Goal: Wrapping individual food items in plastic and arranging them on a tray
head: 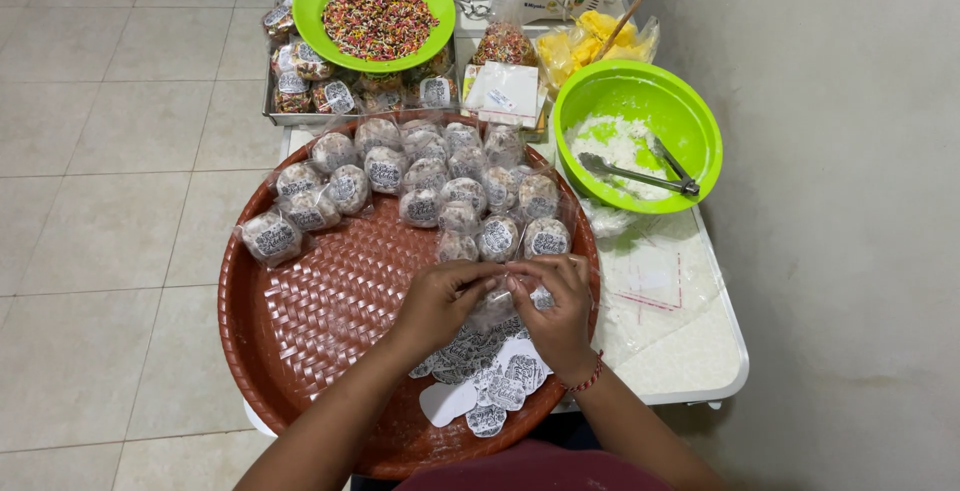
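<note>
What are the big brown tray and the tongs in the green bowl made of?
Tray: probably moulded plastic with a basket-weave pattern; its glossy, even reddish-brown surface suggests this. Tongs: apparently metal, grey and shiny. Bowl: smooth, bright green, likely plastic.

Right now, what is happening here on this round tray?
A person's left hand and right hand together hold a small clear bag with a ball-shaped sweet, over a round brown woven tray. Many wrapped, labelled sweets lie at the tray's far side, and loose round labels lie beneath the hands. A green bowl with white flakes and tongs stands to the right.
</note>
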